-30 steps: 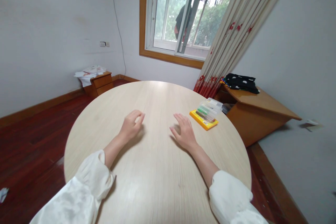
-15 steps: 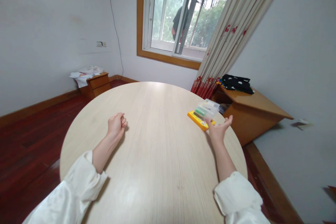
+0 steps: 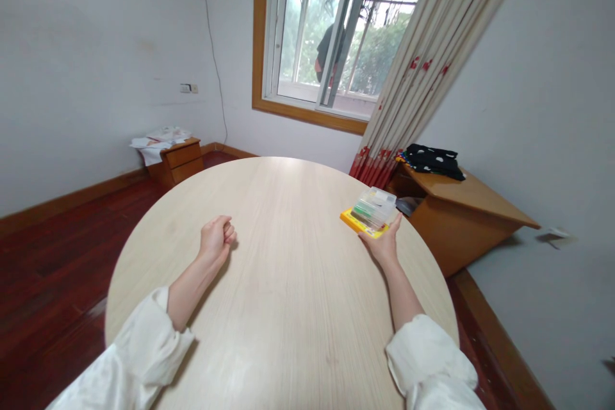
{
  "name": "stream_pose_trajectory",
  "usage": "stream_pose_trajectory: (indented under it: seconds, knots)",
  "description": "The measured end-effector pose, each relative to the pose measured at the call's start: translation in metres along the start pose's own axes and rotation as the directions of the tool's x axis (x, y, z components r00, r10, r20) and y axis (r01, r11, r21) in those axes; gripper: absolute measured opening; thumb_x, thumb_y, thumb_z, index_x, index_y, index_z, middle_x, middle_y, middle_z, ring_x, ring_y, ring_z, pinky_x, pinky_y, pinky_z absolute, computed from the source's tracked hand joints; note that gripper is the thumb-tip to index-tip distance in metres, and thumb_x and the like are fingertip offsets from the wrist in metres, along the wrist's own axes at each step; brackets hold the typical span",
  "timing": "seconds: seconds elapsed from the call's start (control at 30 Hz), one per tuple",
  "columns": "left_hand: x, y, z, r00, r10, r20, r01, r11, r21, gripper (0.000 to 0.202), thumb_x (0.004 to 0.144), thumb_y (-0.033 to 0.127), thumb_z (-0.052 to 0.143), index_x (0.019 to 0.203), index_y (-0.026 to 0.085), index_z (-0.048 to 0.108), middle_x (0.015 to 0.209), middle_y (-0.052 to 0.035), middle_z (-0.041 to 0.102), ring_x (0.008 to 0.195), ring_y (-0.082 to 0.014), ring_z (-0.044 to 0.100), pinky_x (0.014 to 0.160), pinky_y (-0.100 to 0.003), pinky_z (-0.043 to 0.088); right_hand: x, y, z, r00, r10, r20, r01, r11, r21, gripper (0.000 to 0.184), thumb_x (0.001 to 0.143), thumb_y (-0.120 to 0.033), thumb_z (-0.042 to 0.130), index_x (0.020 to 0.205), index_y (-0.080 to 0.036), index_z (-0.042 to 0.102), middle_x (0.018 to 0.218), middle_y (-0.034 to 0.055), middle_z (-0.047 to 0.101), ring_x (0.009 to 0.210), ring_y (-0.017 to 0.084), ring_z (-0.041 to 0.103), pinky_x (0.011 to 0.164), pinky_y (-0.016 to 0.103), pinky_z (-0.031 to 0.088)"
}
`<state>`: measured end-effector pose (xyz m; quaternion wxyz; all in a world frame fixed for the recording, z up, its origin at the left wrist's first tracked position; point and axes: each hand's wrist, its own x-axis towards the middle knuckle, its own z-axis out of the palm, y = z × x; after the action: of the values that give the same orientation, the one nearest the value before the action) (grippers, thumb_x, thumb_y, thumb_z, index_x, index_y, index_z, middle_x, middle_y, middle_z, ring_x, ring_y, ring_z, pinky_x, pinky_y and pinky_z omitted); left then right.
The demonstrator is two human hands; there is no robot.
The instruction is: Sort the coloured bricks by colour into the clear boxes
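Note:
My left hand [image 3: 216, 237] rests on the round pale wooden table [image 3: 288, 320], left of its middle, curled into a fist with nothing visible in it. My right hand [image 3: 382, 245] reaches to the table's right edge. Its fingers and thumb close on the near end of a clear plastic box [image 3: 369, 210], which lies flat on the table. The box has a yellow base and green items inside. Both arms wear white sleeves.
A low wooden desk [image 3: 473, 205] with a folded black dotted cloth [image 3: 432, 160] stands right of the table, beside a curtain [image 3: 418, 64]. A small wooden cabinet [image 3: 175, 157] with papers is by the left wall. A person [image 3: 324, 51] stands outside the window.
My right hand left the table's middle, swung right and took hold of the plastic box's near end. My left hand curled into a fist and drew slightly left.

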<state>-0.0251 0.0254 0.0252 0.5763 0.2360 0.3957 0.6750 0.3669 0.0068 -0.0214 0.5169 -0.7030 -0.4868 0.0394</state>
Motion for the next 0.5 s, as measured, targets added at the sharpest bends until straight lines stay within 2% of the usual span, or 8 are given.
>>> stream_pose_trajectory:
  seconds: [0.27, 0.5]
  knots:
    - [-0.003, 0.002, 0.003, 1.000, -0.016, 0.014, 0.016, 0.999, -0.031, 0.036, 0.056, 0.012, 0.060, 0.051, 0.020, 0.025, 0.037, 0.0132, 0.020, 0.031, -0.0014, 0.017, 0.032, -0.017, 0.014, 0.015, -0.004, 0.027, 0.993, -0.047, 0.109, 0.027, 0.983, 0.184, 0.131, 0.049, -0.039, 0.079, 0.145, -0.014, -0.007, 0.137, 0.0247, 0.036, 0.119, 0.034, 0.046, 0.099, 0.053, 0.035]
    - [-0.006, -0.009, 0.006, 0.999, -0.029, 0.019, 0.029, 0.999, 0.034, 0.039, 0.054, 0.017, 0.064, 0.049, 0.020, 0.025, 0.039, 0.0130, 0.019, 0.033, -0.0015, 0.017, 0.033, -0.017, 0.014, 0.030, -0.015, 0.058, 0.952, -0.143, 0.271, 0.035, 0.930, 0.366, 0.128, 0.053, -0.032, 0.079, 0.145, -0.019, -0.009, 0.141, 0.0238, 0.034, 0.123, 0.033, 0.045, 0.100, 0.054, 0.036]
